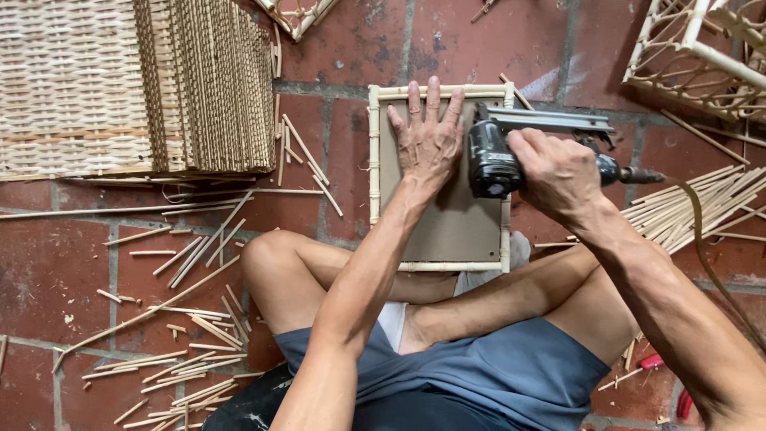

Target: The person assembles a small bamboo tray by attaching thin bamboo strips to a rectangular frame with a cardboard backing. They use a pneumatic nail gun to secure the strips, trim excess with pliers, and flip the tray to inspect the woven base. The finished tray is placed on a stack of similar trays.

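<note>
Left hand (427, 136) pressed flat, fingers spread wide, pinning brown backing board (447, 215) inside rattan frame (373, 160) on brick floor (72, 271); right hand (558, 172) wrapped around pneumatic nail gun (499, 156), nose against frame's right rail.

Single head-worn view, looking steeply down from close above at crossed legs (447, 319), framed panel (440, 179) and red tiled floor (72, 263). No second view.

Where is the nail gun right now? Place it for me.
In the head view, the nail gun sits right of centre, gripped by the right hand against the right rail of the bamboo-framed panel, beside the left hand pressed flat on the board.
</note>
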### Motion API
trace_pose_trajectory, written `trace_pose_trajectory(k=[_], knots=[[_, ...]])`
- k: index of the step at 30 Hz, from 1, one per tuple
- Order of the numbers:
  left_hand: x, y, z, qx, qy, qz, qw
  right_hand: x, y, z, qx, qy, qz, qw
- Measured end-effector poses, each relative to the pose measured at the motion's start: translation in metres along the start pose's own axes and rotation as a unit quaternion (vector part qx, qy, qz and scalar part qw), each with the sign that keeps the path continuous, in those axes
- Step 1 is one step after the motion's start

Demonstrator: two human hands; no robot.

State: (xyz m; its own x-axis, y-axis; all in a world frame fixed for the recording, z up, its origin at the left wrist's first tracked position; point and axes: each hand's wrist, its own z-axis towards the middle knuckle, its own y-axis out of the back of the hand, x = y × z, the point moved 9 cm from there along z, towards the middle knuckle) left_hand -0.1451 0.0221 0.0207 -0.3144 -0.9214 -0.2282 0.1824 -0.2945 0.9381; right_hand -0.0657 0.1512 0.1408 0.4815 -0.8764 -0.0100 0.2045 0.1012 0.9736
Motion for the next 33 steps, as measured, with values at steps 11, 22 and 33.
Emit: trace_pose_trajectory(k=[11, 22, 33], knots=[[0.012, -0.021, 0.0, -0.014, -0.001, -0.024, 1.0, 0.009, 0.0, 0.016, 0.003, 0.014, -0.006, 1.0], [0.028, -0.023, -0.002, 0.01, -0.035, -0.111, 0.993, 0.028, -0.011, 0.036, 0.018, 0.03, 0.006, 0.999], [0.092, 0.011, -0.009, 0.016, 0.045, 0.016, 0.999, 0.032, -0.003, 0.04, 0.019, 0.022, 0.018, 0.999]])
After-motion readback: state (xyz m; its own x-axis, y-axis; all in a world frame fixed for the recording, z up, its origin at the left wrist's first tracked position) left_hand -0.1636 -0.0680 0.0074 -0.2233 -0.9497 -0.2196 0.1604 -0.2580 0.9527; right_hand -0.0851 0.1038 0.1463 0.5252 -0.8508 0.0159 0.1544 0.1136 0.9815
